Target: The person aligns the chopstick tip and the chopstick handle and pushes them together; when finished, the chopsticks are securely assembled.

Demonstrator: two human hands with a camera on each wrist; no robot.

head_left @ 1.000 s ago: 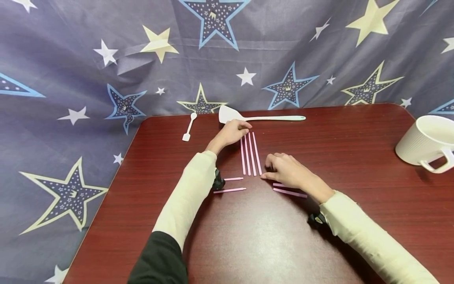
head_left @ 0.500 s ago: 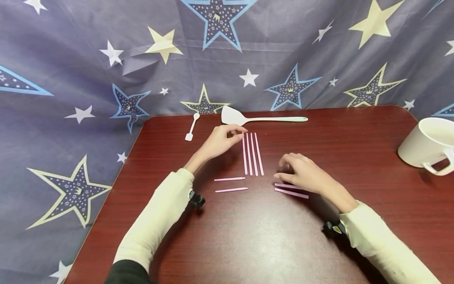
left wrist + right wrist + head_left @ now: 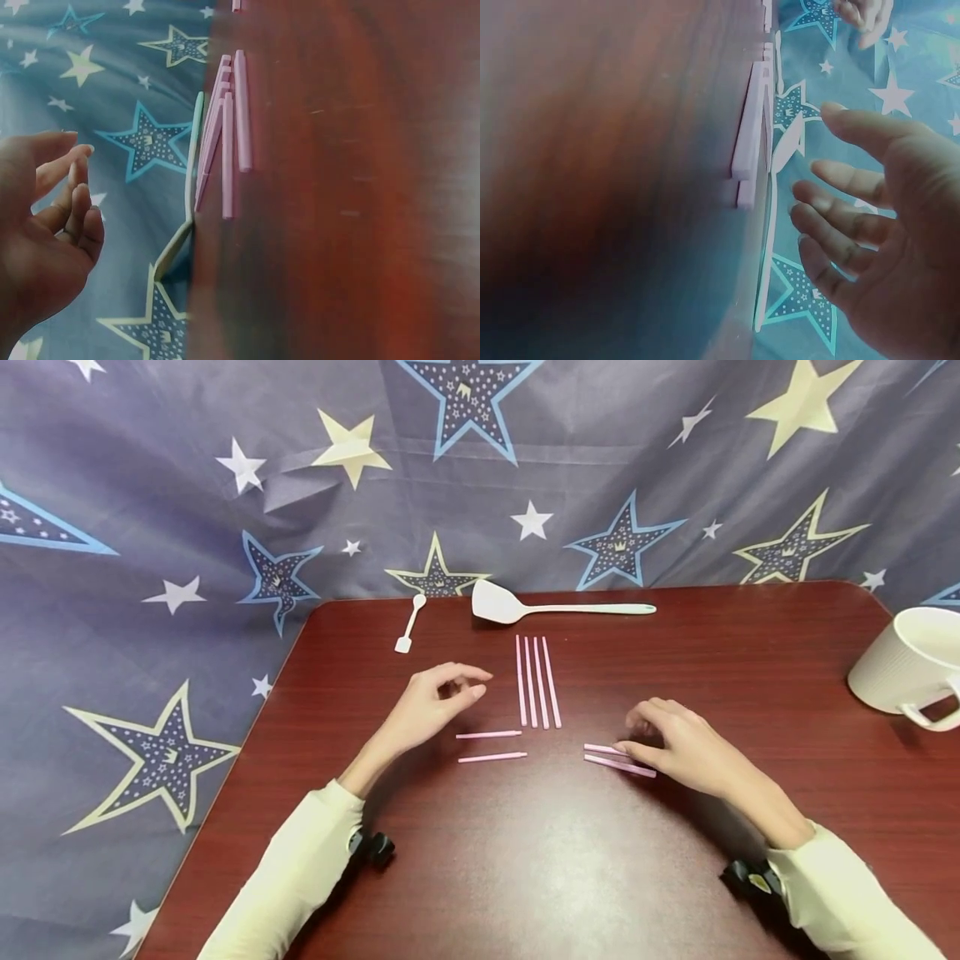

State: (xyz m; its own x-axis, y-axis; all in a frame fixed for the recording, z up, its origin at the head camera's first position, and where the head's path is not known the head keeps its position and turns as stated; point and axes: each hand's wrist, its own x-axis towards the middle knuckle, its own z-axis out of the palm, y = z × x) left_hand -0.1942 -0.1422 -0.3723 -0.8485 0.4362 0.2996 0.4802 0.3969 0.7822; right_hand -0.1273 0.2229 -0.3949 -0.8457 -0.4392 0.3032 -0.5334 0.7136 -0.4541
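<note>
Several long pink sticks (image 3: 531,685) lie side by side, almost parallel, in the middle of the table. Nearer the person, two shorter pink sticks (image 3: 491,758) lie crosswise at the left, and two more pink sticks (image 3: 621,767) lie at the right. My left hand (image 3: 438,697) hovers above the left pair with loosely bent fingers and holds nothing; the left wrist view shows the same hand (image 3: 49,225) apart from the sticks. Over the right pair is my right hand (image 3: 686,743), partly hiding one stick. In the right wrist view this hand (image 3: 885,217) has spread, relaxed fingers and an empty palm.
A white spatula (image 3: 498,604) with a pale green handle lies along the table's back edge. Left of it is a small white double-ended spoon (image 3: 408,625). At the far right stands a ribbed white mug (image 3: 892,664). A star-patterned cloth (image 3: 300,485) hangs behind the table.
My left hand has drawn back from the far ends of the long sticks, toward the person and leftward. My right hand has moved right, away from their near ends. The sticks stay in place.
</note>
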